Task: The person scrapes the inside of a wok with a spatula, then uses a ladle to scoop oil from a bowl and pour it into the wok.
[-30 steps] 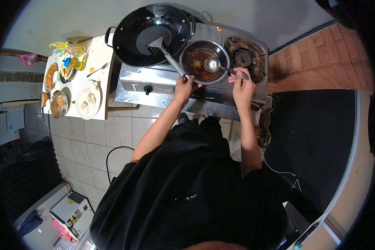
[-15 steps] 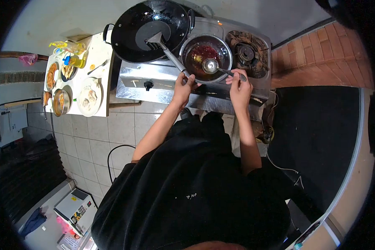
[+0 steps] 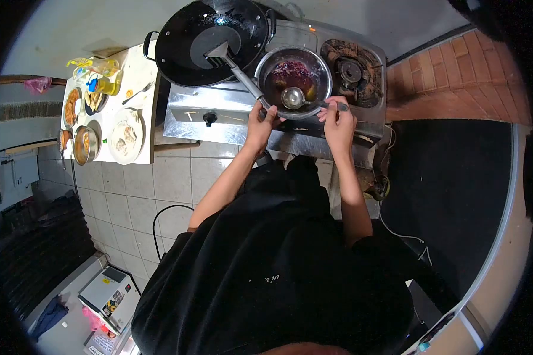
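Note:
A metal bowl point(image 3: 326, 77) with dark reddish liquid and bits sits on the stove point(image 3: 290, 35). My left hand point(image 3: 260, 127) is closed at the bowl's lower left rim and on the handle end of a slotted spatula point(image 3: 243, 78), whose head rests in the black wok point(image 3: 216, 38). In my right hand point(image 3: 339, 121) is the handle of a ladle point(image 3: 293, 98), its round scoop down in the liquid near the bowl's front side.
An uncovered burner point(image 3: 350, 72) lies right of the bowl, beside a brick wall point(image 3: 444, 77). On the left, a white table point(image 3: 145, 71) holds a white plate point(image 3: 137, 145), a steel bowl point(image 3: 86, 145), a yellow bottle point(image 3: 105, 86) and a fork.
The ladle scoop has moved left and toward me inside the bowl. My right hand has shifted slightly left with it. Reddish bits now show at the far side of the liquid.

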Action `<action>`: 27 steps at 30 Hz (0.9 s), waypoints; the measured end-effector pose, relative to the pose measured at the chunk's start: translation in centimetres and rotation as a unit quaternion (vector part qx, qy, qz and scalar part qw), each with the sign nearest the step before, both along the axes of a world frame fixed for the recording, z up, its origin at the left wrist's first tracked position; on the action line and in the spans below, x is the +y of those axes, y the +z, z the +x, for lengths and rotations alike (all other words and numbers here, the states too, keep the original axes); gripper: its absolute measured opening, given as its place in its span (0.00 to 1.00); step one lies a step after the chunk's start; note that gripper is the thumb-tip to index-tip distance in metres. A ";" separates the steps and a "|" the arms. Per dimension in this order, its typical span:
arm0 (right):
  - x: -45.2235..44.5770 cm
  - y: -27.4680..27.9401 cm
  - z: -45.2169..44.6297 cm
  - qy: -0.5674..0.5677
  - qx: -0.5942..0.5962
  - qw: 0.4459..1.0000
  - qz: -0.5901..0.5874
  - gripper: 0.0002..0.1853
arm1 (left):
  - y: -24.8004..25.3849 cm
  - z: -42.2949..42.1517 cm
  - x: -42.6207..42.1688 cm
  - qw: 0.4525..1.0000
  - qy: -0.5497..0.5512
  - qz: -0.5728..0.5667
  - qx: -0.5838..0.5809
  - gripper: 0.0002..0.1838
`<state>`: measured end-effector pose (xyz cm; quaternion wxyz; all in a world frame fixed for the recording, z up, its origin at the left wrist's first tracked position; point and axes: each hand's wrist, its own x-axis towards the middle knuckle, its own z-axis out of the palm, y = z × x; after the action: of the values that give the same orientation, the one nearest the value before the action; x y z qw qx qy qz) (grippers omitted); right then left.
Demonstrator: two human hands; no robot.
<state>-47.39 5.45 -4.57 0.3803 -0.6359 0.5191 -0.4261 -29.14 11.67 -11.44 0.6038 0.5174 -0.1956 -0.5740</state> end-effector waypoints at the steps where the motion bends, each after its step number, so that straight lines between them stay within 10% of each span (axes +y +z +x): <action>1: 0.0 0.0 0.1 -0.003 -0.001 1.000 0.005 0.07 | 0.1 0.0 0.0 1.000 0.000 -0.001 0.002 0.17; 27: -0.2 0.0 -0.1 -0.006 0.003 0.999 0.034 0.08 | 0.7 -0.2 0.0 1.000 0.027 0.004 0.002 0.14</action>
<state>-47.50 5.27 -4.57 0.3978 -0.6202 0.5385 -0.4088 -29.34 11.64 -10.75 0.6176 0.5238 -0.1783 -0.5589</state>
